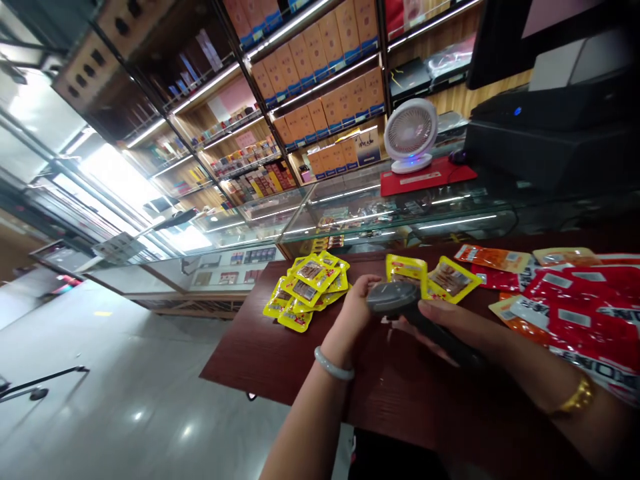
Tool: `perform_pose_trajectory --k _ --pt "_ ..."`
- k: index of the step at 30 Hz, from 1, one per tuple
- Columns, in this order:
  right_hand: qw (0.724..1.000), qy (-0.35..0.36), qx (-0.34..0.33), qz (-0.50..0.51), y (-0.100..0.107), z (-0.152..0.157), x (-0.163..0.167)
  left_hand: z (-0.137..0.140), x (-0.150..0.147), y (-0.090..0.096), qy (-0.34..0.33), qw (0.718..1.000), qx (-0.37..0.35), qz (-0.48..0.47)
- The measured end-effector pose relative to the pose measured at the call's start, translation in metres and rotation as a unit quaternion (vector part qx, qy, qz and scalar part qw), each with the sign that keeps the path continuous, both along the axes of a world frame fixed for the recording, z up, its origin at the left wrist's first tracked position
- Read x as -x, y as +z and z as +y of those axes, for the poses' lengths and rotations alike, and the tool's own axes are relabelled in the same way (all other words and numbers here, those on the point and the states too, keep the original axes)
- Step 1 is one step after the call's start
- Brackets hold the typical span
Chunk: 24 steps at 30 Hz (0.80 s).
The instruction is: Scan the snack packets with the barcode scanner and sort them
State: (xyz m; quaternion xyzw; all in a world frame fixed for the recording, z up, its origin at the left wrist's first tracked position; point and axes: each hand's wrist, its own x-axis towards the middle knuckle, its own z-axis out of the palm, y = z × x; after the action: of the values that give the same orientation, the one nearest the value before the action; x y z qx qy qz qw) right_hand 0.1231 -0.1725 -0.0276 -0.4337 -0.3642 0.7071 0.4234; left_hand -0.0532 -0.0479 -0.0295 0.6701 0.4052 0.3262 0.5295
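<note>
Both hands gripping: my right hand [450, 327] is clasping the grey scanner [400, 300], left hand [357, 310] fingers curling at its head, yellow packets [307, 290] lying far left.

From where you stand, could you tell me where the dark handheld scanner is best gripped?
By its long handle, from the right: the scanner lies with its head up-left and handle trailing toward the right hand, which wraps it there.
</note>
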Motion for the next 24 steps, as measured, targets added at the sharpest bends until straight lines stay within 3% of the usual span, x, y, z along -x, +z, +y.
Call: perform_pose_trajectory --k 3,7,11,13,16,18,24 --pt "1.000 -0.010 -0.002 0.002 -0.005 0.004 0.000 0.006 0.012 0.006 0.019 0.988 -0.123 0.092" --pt "0.999 -0.028 -0.003 0.015 -0.004 0.008 0.010 0.020 0.047 0.020 0.112 0.935 -0.246 0.231" --pt "0.998 -0.055 -0.003 0.000 0.009 0.016 0.030 0.053 0.084 0.039 0.268 0.837 -0.314 0.359" --pt "0.998 -0.054 -0.016 -0.015 0.014 0.022 0.038 0.075 0.099 0.045 0.330 0.798 -0.285 0.416" --pt "0.998 -0.061 -0.023 -0.025 0.012 0.030 0.044 0.101 0.115 0.045 0.337 0.799 -0.200 0.456" --pt "0.997 -0.069 -0.032 -0.022 0.005 0.033 0.043 0.110 0.121 0.041 0.333 0.806 -0.191 0.450" --pt "0.994 -0.101 -0.041 0.016 -0.014 0.030 0.027 0.099 0.119 0.039 0.393 0.789 -0.315 0.353"
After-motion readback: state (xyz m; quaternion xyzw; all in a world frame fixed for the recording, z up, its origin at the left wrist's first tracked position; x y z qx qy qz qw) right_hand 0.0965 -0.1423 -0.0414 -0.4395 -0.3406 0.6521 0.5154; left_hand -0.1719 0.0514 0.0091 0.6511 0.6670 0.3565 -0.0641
